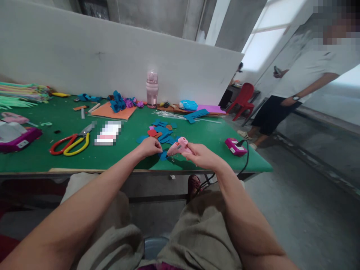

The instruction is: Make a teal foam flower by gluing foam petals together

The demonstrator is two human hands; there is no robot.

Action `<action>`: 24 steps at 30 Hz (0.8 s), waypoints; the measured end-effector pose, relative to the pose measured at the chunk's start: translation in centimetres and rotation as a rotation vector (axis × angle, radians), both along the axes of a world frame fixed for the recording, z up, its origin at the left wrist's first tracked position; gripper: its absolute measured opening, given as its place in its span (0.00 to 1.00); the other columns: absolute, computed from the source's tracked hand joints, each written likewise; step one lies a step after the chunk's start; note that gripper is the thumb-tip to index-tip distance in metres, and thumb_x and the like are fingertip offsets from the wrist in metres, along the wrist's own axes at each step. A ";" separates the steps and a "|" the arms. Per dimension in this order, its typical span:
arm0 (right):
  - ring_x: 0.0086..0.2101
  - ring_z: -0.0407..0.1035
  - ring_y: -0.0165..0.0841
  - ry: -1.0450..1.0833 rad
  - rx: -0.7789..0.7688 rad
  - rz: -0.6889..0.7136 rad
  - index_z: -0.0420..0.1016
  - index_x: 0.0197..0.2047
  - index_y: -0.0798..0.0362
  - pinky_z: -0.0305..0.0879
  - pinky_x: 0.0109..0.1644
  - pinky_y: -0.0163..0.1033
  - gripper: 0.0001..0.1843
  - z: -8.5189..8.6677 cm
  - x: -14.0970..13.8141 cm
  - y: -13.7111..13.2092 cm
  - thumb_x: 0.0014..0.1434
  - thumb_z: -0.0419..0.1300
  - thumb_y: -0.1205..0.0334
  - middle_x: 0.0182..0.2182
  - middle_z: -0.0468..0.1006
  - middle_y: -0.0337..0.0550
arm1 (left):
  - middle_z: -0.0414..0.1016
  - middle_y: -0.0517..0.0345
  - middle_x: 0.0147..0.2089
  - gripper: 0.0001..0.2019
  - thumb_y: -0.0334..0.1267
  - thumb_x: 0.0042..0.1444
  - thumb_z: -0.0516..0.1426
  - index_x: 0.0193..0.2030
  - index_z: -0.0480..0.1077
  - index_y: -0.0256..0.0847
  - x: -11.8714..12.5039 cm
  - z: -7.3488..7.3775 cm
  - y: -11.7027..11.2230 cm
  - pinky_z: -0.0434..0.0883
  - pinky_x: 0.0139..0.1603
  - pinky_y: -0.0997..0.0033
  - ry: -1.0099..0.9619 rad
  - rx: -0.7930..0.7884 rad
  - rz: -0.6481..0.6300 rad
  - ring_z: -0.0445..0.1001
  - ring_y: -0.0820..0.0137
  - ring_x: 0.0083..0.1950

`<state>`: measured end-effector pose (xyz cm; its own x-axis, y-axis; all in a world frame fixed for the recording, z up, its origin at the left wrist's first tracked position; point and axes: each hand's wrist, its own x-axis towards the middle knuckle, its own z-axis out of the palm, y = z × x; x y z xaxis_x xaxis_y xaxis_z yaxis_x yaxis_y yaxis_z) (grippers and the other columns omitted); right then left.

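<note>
My right hand (199, 155) is wrapped round a pink glue gun (176, 148), whose nozzle points left and down. Just under that nozzle is a small blue felt-like piece (163, 156). My left hand (150, 147) pinches this piece at its edge, thumb and forefinger together. Beyond both hands lies a loose pile of cut blue pieces (165, 134), with a red piece (152, 133) and a few brown ones among them.
On the green table (135, 131) lie red-and-yellow-handled scissors (74, 144), an orange sheet (112, 111) with blue and purple flowers, and a pink bottle (152, 90). A purple box (235, 146) with a black cord sits right. A person (303, 75) stands beyond the table's right end.
</note>
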<state>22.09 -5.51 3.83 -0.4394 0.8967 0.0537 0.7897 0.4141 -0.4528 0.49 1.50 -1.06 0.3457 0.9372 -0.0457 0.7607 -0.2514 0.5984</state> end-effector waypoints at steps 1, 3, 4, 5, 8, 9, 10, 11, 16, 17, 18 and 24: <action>0.27 0.61 0.30 0.000 0.000 0.001 0.66 0.32 0.55 0.52 0.31 0.33 0.13 0.0 0.0 0.0 0.58 0.49 0.55 0.27 0.70 0.41 | 0.77 0.56 0.27 0.07 0.35 0.41 0.57 0.26 0.76 0.36 0.0 0.0 0.0 0.63 0.31 0.74 0.002 0.000 0.000 0.72 0.68 0.32; 0.28 0.61 0.30 -0.004 -0.002 0.001 0.67 0.32 0.55 0.52 0.31 0.33 0.12 0.0 0.0 0.0 0.58 0.49 0.55 0.27 0.70 0.41 | 0.77 0.56 0.26 0.07 0.35 0.41 0.57 0.26 0.76 0.36 0.0 0.1 0.0 0.62 0.30 0.74 0.007 -0.002 -0.001 0.72 0.69 0.32; 0.27 0.61 0.30 -0.007 -0.004 0.000 0.67 0.33 0.55 0.52 0.31 0.33 0.12 0.0 0.0 0.0 0.58 0.49 0.56 0.27 0.70 0.41 | 0.77 0.56 0.27 0.07 0.35 0.41 0.57 0.26 0.76 0.35 0.0 0.1 0.0 0.62 0.30 0.74 0.009 -0.002 -0.002 0.72 0.69 0.32; 0.27 0.61 0.30 -0.009 -0.006 0.001 0.67 0.33 0.55 0.52 0.31 0.33 0.12 0.0 0.1 0.0 0.57 0.49 0.56 0.27 0.70 0.41 | 0.77 0.56 0.27 0.07 0.35 0.41 0.57 0.26 0.76 0.35 0.0 0.1 0.0 0.62 0.30 0.74 0.012 -0.003 -0.004 0.72 0.69 0.32; 0.27 0.62 0.30 -0.012 -0.011 0.002 0.67 0.34 0.56 0.52 0.31 0.34 0.12 0.0 0.1 0.0 0.57 0.49 0.57 0.26 0.70 0.41 | 0.77 0.56 0.27 0.07 0.34 0.41 0.57 0.26 0.76 0.35 0.0 0.0 0.0 0.63 0.31 0.74 0.015 -0.004 -0.005 0.72 0.69 0.32; 0.27 0.62 0.30 -0.013 -0.013 0.003 0.67 0.35 0.56 0.52 0.31 0.34 0.12 0.1 0.1 0.0 0.58 0.49 0.57 0.26 0.70 0.41 | 0.77 0.56 0.27 0.07 0.34 0.41 0.57 0.26 0.76 0.36 0.0 0.0 0.1 0.63 0.31 0.74 0.017 -0.003 -0.005 0.72 0.69 0.32; 0.26 0.62 0.30 -0.014 -0.015 0.003 0.67 0.35 0.56 0.52 0.31 0.33 0.12 0.1 0.1 0.0 0.58 0.49 0.57 0.26 0.70 0.41 | 0.77 0.56 0.27 0.07 0.34 0.41 0.57 0.26 0.76 0.36 0.0 0.0 0.1 0.63 0.31 0.74 0.019 -0.003 -0.003 0.72 0.69 0.32; 0.26 0.61 0.30 -0.015 -0.017 0.002 0.67 0.36 0.56 0.52 0.31 0.33 0.12 0.1 0.1 0.0 0.58 0.49 0.57 0.26 0.70 0.41 | 0.77 0.56 0.27 0.07 0.35 0.41 0.57 0.26 0.76 0.36 0.0 0.0 0.1 0.63 0.31 0.74 0.021 -0.003 -0.002 0.72 0.69 0.32; 0.25 0.61 0.29 -0.018 -0.029 -0.005 0.68 0.37 0.57 0.52 0.30 0.33 0.12 0.4 0.1 -0.1 0.58 0.49 0.58 0.26 0.70 0.41 | 0.77 0.55 0.27 0.07 0.35 0.42 0.57 0.27 0.76 0.35 0.0 -0.1 0.1 0.62 0.30 0.74 0.016 -0.004 -0.004 0.72 0.69 0.32; 0.25 0.61 0.29 -0.018 -0.031 -0.006 0.68 0.38 0.57 0.52 0.30 0.33 0.13 0.5 0.1 -0.1 0.58 0.49 0.58 0.26 0.70 0.41 | 0.77 0.55 0.27 0.07 0.35 0.42 0.57 0.27 0.76 0.35 0.0 -0.1 0.1 0.63 0.30 0.74 0.010 -0.005 -0.003 0.72 0.68 0.32; 0.25 0.61 0.29 -0.018 -0.032 -0.007 0.69 0.38 0.58 0.52 0.30 0.33 0.13 0.5 0.1 -0.1 0.58 0.49 0.58 0.26 0.70 0.42 | 0.77 0.55 0.27 0.08 0.35 0.41 0.57 0.27 0.76 0.35 0.0 -0.1 0.0 0.63 0.30 0.74 0.005 -0.005 0.000 0.72 0.68 0.32; 0.25 0.61 0.29 0.006 -0.022 -0.018 0.69 0.38 0.57 0.52 0.30 0.33 0.13 0.4 0.3 0.0 0.57 0.50 0.58 0.25 0.70 0.41 | 0.77 0.57 0.27 0.07 0.36 0.41 0.58 0.26 0.76 0.37 -0.1 -0.2 0.1 0.63 0.31 0.75 -0.002 -0.004 0.003 0.71 0.69 0.32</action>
<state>22.42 -5.49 4.18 -0.4228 0.9055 0.0367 0.7942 0.3898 -0.4661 0.41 1.56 -1.24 0.3431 0.9380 -0.0487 0.7605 -0.2470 0.6005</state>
